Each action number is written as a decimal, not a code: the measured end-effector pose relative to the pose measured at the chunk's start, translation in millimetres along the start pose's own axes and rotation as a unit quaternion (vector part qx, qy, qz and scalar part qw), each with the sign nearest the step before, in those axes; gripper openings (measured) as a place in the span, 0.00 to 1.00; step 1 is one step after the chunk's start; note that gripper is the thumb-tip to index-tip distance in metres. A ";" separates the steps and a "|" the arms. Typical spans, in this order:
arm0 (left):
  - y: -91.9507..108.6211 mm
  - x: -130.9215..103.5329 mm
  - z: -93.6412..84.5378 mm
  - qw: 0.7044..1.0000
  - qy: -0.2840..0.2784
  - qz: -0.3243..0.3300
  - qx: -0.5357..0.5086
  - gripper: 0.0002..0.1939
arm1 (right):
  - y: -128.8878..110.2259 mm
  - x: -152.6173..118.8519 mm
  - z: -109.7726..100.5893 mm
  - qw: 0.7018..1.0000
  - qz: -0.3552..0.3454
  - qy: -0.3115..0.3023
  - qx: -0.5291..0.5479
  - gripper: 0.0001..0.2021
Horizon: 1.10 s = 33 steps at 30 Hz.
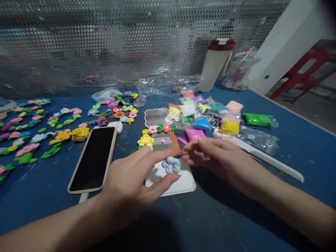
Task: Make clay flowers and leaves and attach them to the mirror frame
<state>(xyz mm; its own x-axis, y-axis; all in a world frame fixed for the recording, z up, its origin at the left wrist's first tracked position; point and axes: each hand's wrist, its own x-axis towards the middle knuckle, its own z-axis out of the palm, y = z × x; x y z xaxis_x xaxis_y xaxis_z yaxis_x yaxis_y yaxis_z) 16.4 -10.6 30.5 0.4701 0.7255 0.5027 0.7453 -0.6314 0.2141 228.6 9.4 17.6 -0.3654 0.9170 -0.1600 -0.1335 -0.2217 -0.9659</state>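
A light blue clay flower (171, 165) with reddish marks sits between the thumb and index finger of my left hand (140, 175), over a white panel (183, 182). My right hand (207, 152) is just right of the flower with its fingers curled together; whatever they may hold is hidden. Behind the flower is a flat grey piece (157, 139), its edge decorated with yellow and pink clay flowers (145, 140), green leaves and a brown clay strip (174, 142). A small pink clay dot (162, 141) shows on its grey surface.
Left of my hands lies a phone (93, 159), with many clay flower pieces (63, 136) beyond it. At right are wrapped clay packets (229, 126), a white comb (278, 164) and a green packet (258, 120). A tumbler (216, 66) stands behind, before a perforated metal panel (118, 45).
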 end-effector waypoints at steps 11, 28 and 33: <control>-12.5 -7.1 21.2 0.994 -0.104 -0.014 -0.007 0.15 | 0.1 -9.1 -35.5 0.519 -0.377 -0.199 -0.741 0.20; -20.5 -13.0 37.7 0.994 -0.106 0.026 0.008 0.16 | -20.0 10.5 -43.3 0.378 -0.506 -0.325 -0.704 0.13; -22.1 -14.7 37.3 0.996 -0.087 0.030 -0.006 0.16 | -12.3 8.3 -50.2 0.619 -0.474 -0.120 -0.615 0.08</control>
<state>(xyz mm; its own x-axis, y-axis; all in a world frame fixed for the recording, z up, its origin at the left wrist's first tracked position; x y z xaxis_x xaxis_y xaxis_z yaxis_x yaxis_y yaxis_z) 10.7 2.9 -12.9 0.5888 0.7229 0.3614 0.7090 -0.6767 0.1984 273.5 36.4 17.9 -0.8065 0.3332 0.4884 0.3551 0.9335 -0.0505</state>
